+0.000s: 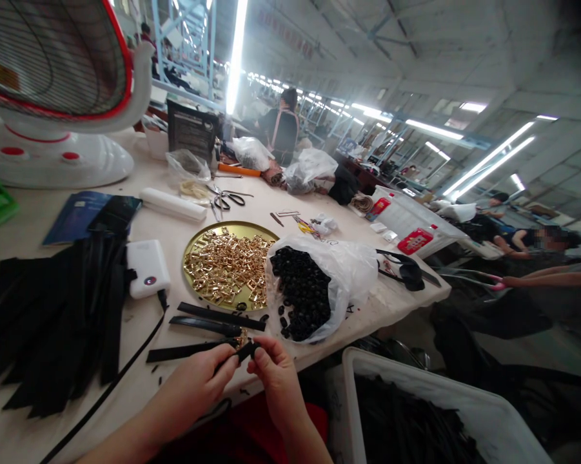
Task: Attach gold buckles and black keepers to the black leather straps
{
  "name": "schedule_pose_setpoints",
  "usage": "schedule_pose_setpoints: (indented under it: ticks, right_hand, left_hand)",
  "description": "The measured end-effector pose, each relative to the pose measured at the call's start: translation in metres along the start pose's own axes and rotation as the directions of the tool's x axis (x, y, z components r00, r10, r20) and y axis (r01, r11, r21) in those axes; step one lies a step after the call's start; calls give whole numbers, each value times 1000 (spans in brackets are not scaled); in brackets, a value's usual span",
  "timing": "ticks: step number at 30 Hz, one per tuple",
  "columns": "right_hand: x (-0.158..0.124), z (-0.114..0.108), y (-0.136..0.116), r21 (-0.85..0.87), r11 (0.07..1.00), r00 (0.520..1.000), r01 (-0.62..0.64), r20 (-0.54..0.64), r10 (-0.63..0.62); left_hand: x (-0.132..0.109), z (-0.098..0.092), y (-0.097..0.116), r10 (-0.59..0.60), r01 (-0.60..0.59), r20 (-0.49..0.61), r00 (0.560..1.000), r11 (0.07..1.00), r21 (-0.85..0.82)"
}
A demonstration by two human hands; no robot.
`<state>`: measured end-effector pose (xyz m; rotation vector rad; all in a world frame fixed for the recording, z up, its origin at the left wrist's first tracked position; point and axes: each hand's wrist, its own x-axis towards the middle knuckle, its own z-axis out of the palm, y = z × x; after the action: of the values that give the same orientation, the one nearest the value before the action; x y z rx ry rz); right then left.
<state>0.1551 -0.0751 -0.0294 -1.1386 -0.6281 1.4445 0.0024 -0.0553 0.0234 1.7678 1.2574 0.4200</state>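
Note:
My left hand (206, 374) pinches a short black strap (244, 352) near the front edge of the table. At the strap's other end, the fingertips of my right hand (276, 372) are closed on it; any small part between them is hidden. A gold buckle (243, 336) shows just behind the strap. Several loose black strips (222, 316) lie beyond my hands. Past them, a round gold tray (189, 248) holds a heap of gold buckles (227, 265). To its right, a clear plastic bag (351, 264) lies open with small black pieces (302, 290) inside.
A pile of black strips (72, 309) and a white power bank (147, 267) with a cable lie left. A fan (53, 148) stands behind. Scissors (227, 196) lie farther back. A white bin (416, 380) sits at lower right; co-workers are beyond.

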Motion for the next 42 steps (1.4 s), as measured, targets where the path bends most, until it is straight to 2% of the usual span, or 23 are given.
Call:
schedule_pose_setpoints:
  ticks: [5,13,19,22,26,32,35,37,42]
  right_hand:
    - [3,-2,3,67,997,999,-38,2,38]
    - [4,-2,4,36,999,997,-40,71,38]
    - [2,0,3,-83,997,999,-4,48,8]
    - [1,1,2,-168,984,997,63,46,-56]
    - [0,-4,0,-226,970,992,90,110,-67]
    - [1,-10,-4,-243,967,988,82,150,-46]
    - [2,-8,-6,-217,976,992,33,128,-5]
    - [3,-5,-6,-227,973,991,48,129,-18]
    - [3,-2,-2,-358,908,971,215,175,-161]
  left_hand:
    - [0,2,0,-14,14,-8,1000,997,75]
    - [5,-1,0,-21,22,-6,1000,992,121]
    - [3,6,-6,-56,82,-81,995,925,371]
    - [2,8,-6,-13,24,-38,999,948,318]
    - [6,4,-6,10,-19,43,999,980,196]
    - [10,1,-9,34,-58,120,992,978,199]
    - [8,3,-6,57,-75,98,994,979,188]
    - [6,4,-6,48,-61,64,997,974,217]
    - [7,6,-12,18,-37,68,998,957,289]
